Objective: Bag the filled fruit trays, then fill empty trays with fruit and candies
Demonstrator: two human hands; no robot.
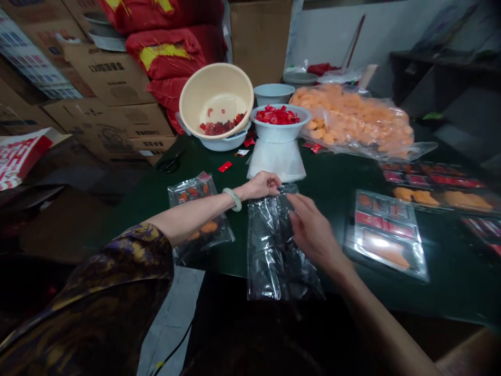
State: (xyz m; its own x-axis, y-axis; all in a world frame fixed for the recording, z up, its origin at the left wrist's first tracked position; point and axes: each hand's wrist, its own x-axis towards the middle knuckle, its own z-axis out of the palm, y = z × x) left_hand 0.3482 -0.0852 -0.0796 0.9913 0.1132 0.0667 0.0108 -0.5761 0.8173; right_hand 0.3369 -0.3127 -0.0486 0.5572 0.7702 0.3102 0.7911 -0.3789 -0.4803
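Note:
A clear plastic bag (266, 256) lies in front of me, its lower end reaching past the table's front edge. My left hand (263, 186), with a pale bangle on the wrist, pinches the bag's top edge. Beside the bag's upper right side is my right hand (313, 230), slightly blurred, fingers stretched out and thumb apart; whether it touches the plastic is unclear. Left of the bag, partly under my left forearm, lies a filled clear packet (207, 228) with orange pieces. To the right rests a clear compartment tray (387, 230) holding red packets and an orange piece.
A cream basin (216, 83) leans on a blue one behind. Red packets fill a blue bowl (277, 133) standing on clear plastic sheets (276, 162). A big bag of orange pieces (356, 117) sits at back right. Scissors (169, 165) lie left; cardboard boxes (113, 120) stack beyond.

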